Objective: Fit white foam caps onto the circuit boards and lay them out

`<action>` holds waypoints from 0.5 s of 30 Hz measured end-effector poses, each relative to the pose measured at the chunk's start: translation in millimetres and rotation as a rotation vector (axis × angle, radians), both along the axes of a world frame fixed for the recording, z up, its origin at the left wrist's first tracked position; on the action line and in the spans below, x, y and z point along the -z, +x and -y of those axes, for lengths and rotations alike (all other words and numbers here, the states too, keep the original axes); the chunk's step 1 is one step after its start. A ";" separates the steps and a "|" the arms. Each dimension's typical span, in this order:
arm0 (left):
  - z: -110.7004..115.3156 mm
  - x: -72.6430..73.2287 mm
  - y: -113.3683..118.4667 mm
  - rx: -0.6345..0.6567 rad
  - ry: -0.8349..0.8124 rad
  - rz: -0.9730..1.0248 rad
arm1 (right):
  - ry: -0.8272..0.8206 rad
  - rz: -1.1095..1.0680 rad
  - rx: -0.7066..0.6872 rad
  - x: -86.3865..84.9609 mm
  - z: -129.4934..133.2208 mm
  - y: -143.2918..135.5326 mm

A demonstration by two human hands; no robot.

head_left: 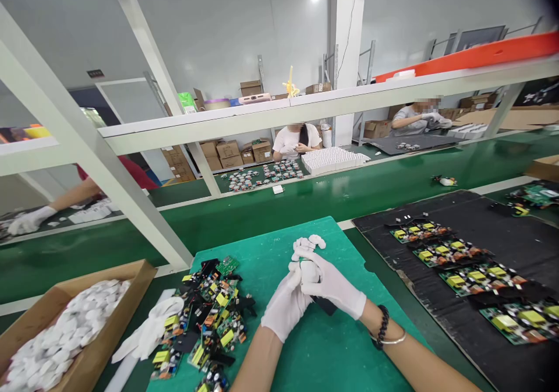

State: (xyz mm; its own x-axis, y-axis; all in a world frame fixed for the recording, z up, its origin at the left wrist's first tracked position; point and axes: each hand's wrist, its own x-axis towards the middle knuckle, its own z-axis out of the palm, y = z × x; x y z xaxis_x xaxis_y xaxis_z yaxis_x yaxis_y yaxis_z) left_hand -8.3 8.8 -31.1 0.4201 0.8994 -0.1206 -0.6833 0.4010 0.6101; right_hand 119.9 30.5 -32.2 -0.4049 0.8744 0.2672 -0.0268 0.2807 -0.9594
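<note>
Both of my hands wear white gloves and meet over the green mat (349, 345). My left hand (286, 304) is closed around the lower left side of a white rounded part (310, 272). From the right, my right hand (334, 287) wraps its fingers over the same part. Something dark (324, 306) shows beneath my right hand; what it is cannot be made out. Small white pieces (317, 241) lie on the mat just beyond my fingertips. A pile of circuit boards (222, 299) with yellow components sits on the mat's left side.
A cardboard box (142, 275) of white parts stands at the left, near a loose white glove (151, 328). Rows of boards (476, 275) lie on a black sheet (388, 229) at the right. A white frame (262, 125) crosses ahead. Several people work beyond the green conveyor (244, 211).
</note>
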 end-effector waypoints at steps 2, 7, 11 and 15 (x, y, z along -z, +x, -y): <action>0.6 -0.8 -0.5 -0.010 0.007 -0.012 | 0.024 0.003 0.032 -0.6 1.2 -0.2; -0.4 1.3 -3.1 -0.010 0.009 -0.036 | -0.031 -0.007 -0.072 -5.4 -2.9 5.6; -2.3 3.5 -2.1 0.008 0.011 -0.034 | -0.055 -0.031 -0.100 -10.5 -5.2 11.0; -4.4 2.2 -0.2 0.034 0.035 -0.011 | -0.163 -0.006 -0.139 -13.7 -3.0 11.8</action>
